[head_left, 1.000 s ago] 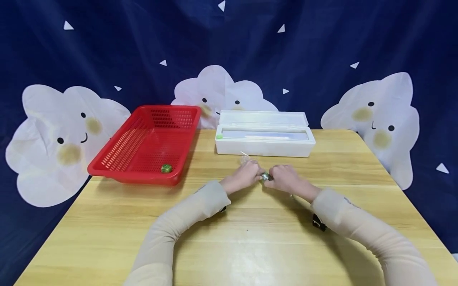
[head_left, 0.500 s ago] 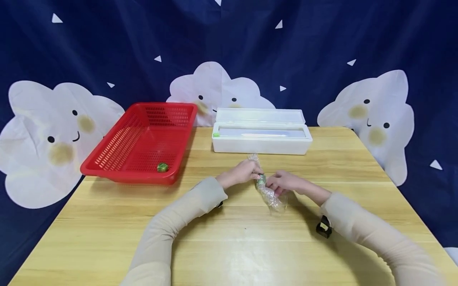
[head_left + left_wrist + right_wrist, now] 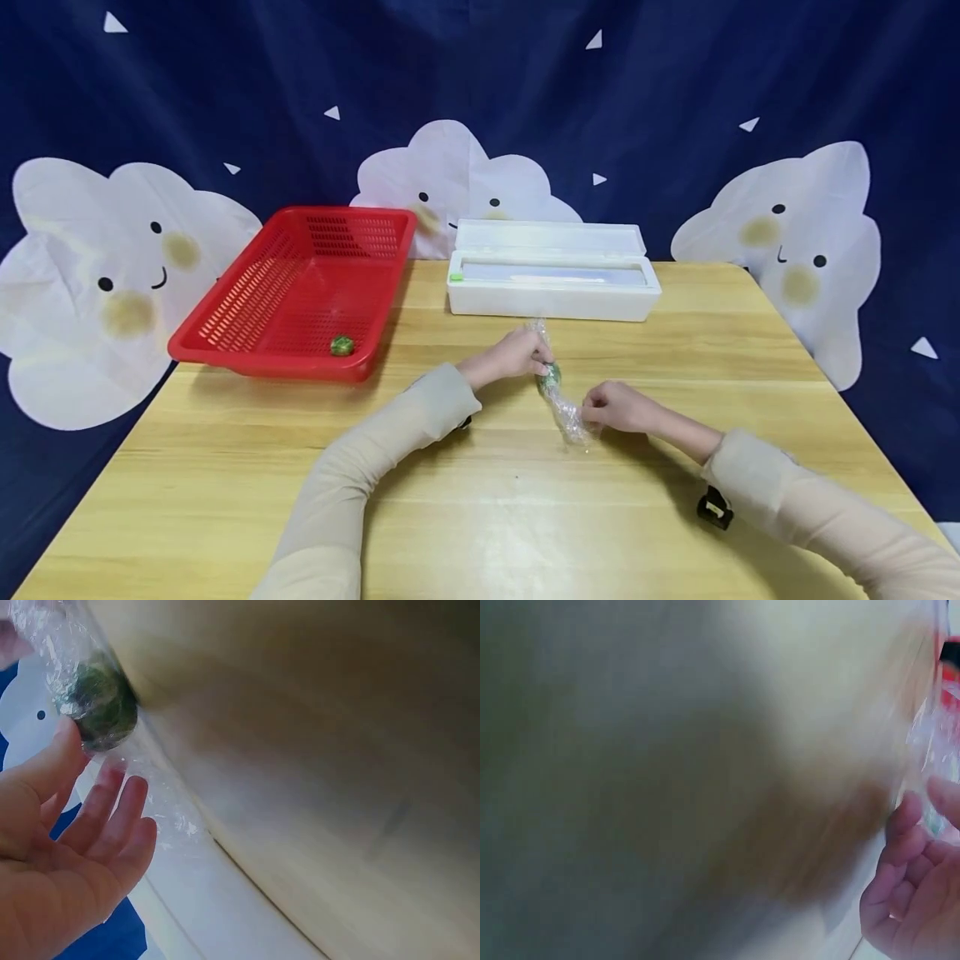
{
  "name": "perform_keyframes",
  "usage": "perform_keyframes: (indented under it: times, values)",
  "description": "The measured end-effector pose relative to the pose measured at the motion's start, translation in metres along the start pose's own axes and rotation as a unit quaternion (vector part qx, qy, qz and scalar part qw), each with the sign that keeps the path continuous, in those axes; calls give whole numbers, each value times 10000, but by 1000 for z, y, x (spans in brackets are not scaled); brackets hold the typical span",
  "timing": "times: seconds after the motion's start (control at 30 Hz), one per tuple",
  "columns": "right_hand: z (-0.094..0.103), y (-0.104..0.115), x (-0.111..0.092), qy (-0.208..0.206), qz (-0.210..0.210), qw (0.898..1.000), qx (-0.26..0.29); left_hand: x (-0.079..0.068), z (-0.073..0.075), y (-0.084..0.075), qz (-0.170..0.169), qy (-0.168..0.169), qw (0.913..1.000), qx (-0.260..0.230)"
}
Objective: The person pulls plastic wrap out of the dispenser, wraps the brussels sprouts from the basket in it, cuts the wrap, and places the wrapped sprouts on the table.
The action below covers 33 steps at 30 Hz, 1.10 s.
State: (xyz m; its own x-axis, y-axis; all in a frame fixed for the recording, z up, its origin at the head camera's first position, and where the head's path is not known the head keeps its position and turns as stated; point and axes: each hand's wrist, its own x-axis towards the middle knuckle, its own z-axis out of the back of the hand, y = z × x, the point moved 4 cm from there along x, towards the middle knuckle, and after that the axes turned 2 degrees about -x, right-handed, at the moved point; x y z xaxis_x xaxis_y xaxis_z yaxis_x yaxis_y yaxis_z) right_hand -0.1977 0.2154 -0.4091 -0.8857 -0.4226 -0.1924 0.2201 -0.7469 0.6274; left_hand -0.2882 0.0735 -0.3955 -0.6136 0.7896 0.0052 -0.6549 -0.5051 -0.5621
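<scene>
A small, round, dark green thing (image 3: 550,380) is wrapped in clear cling film and lies above the table's middle. My left hand (image 3: 517,353) pinches it at its far end; in the left wrist view the thumb presses on the film over the green thing (image 3: 103,706), while the other fingers spread below. A twisted tail of cling film (image 3: 572,423) trails from it toward the front, and a shorter tail sticks out beyond the left hand. My right hand (image 3: 621,407), fingers curled, pinches the edge of the front tail. The right wrist view shows that hand (image 3: 919,877) beside shiny film.
A red perforated basket (image 3: 390,321) stands at the left with another wrapped green thing (image 3: 342,346) inside. Behind the hands is a long white cling film box (image 3: 551,302), its lid raised. A dark blue curtain (image 3: 525,75) with clouds hangs behind the wooden table (image 3: 480,517).
My right hand has drawn back from the green thing along the film, toward the front right. The film's front tail has come into sight and grown narrower. The left hand keeps its hold.
</scene>
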Motion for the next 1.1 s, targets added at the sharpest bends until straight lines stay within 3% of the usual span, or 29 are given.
perform_keyframes:
  times: [0.3, 0.43, 0.57, 0.63, 0.7, 0.9, 0.97, 1.1]
  values:
    - [-21, 39, -7, -112, 716, 9927, 962, 9, 8, -2, -124, 184, 9994, 259]
    - [-18, 43, -16, -257, 1032, 9925, 607, 11, 8, -3, -292, 408, 9985, 235]
    - [-1, 28, -15, -1038, 1109, 9879, -301, 12, 8, -2, -413, 495, 9979, 68]
    - [4, 22, -10, -1315, 1225, 9798, -874, 12, 8, 0, -433, 495, 9978, -11]
    - [3, 20, -3, -1342, 1514, 9678, -1497, 12, 8, 2, -474, 483, 9977, -42]
    - [-10, 33, 16, -1235, 2511, 9122, -2993, 11, 8, 4, -512, 522, 9973, -14]
    - [-13, 36, 19, -1374, 2615, 8980, -3262, 11, 8, 4, -508, 526, 9973, 23]
    - [-15, 36, 19, -1777, 2946, 8842, -3161, 9, 4, 4, -461, 560, 9974, -33]
